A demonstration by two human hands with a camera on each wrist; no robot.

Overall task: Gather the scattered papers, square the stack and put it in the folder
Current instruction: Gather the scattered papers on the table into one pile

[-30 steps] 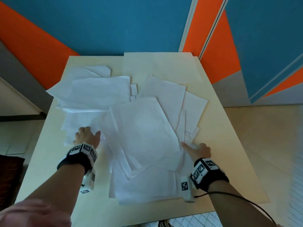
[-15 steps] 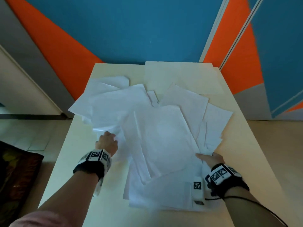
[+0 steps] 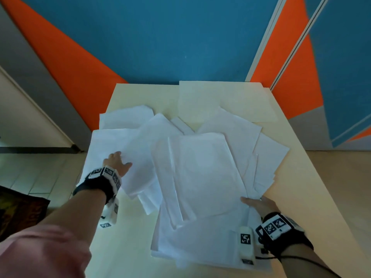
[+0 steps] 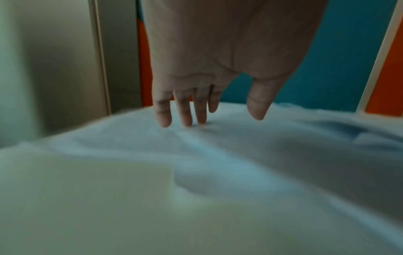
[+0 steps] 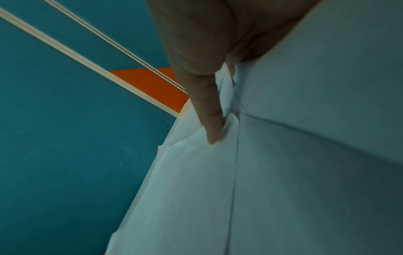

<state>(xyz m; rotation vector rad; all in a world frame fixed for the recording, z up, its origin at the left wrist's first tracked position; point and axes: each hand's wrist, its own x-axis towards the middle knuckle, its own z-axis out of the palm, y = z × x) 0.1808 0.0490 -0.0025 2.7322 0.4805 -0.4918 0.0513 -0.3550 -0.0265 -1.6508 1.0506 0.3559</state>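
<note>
Several white papers [image 3: 200, 167] lie overlapping across the pale table [image 3: 124, 247]. A cream folder [image 3: 220, 99] lies flat at the back, partly under the sheets. My left hand [image 3: 116, 161] is on the left sheets. Its straight fingertips [image 4: 185, 120] press down on the paper [image 4: 240, 155]. My right hand [image 3: 261, 204] is at the right edge of the pile. Its thumb [image 5: 209, 112] lies on top of the sheets [image 5: 283, 172] and pinches their edge. The other fingers are hidden under the paper.
The table stands against a blue and orange wall [image 3: 160, 37]. Its left edge drops to a tiled floor [image 3: 40, 173] with a dark mat [image 3: 18, 209]. Bare tabletop shows at the near left and along the right side [image 3: 301, 177].
My left hand has reached farther up the left sheets, and they have slid toward the middle pile. My right hand has stayed at the right edge of the pile.
</note>
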